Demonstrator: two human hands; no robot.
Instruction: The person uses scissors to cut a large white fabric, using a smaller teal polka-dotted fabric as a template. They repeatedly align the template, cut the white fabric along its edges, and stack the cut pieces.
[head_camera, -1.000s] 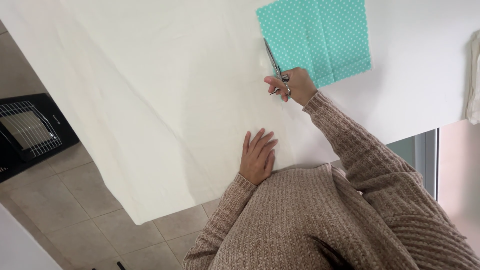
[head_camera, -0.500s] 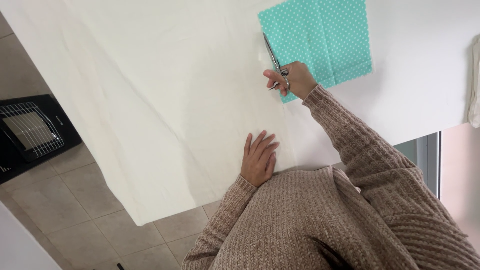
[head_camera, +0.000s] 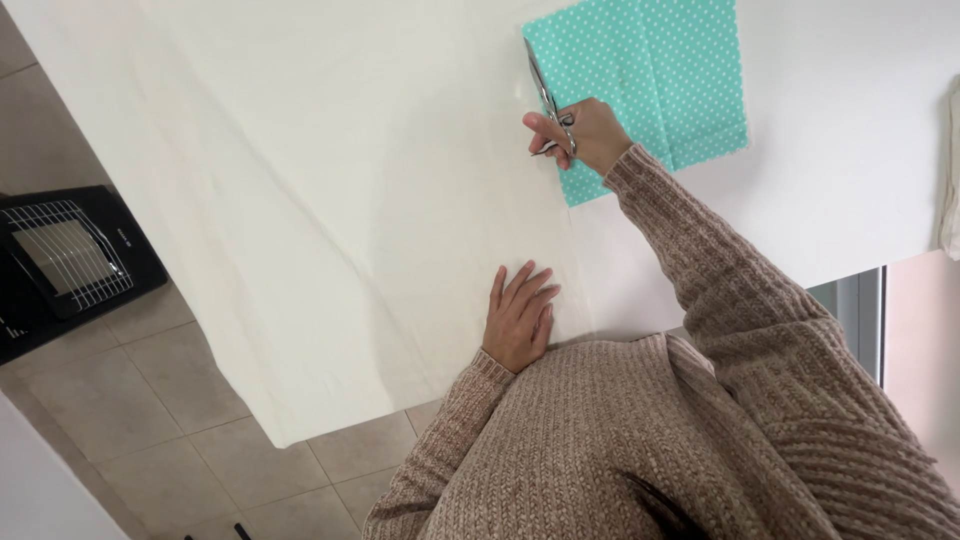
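Closed around the handles of a pair of metal scissors (head_camera: 548, 100), my right hand (head_camera: 585, 135) keeps a firm grip, fingers through the loops. From that grip the blades point away from me, running along the edge of a large cream fabric sheet (head_camera: 330, 190). Just to the right of the grip lies a turquoise cloth with white dots (head_camera: 660, 80), flat, its near corner passing under my wrist. Nearer to me and slightly left of the grip, my left hand (head_camera: 520, 318) rests palm down on the cream sheet, fingers spread, holding nothing, only pressing the fabric flat. Both cloths lie on a white tabletop (head_camera: 840, 170), bare to the right of the grip. The cream sheet hangs over the tabletop's near edge. Far to the left, down on the tiled floor (head_camera: 190, 440), sits a black appliance with a wire grille (head_camera: 65, 260).
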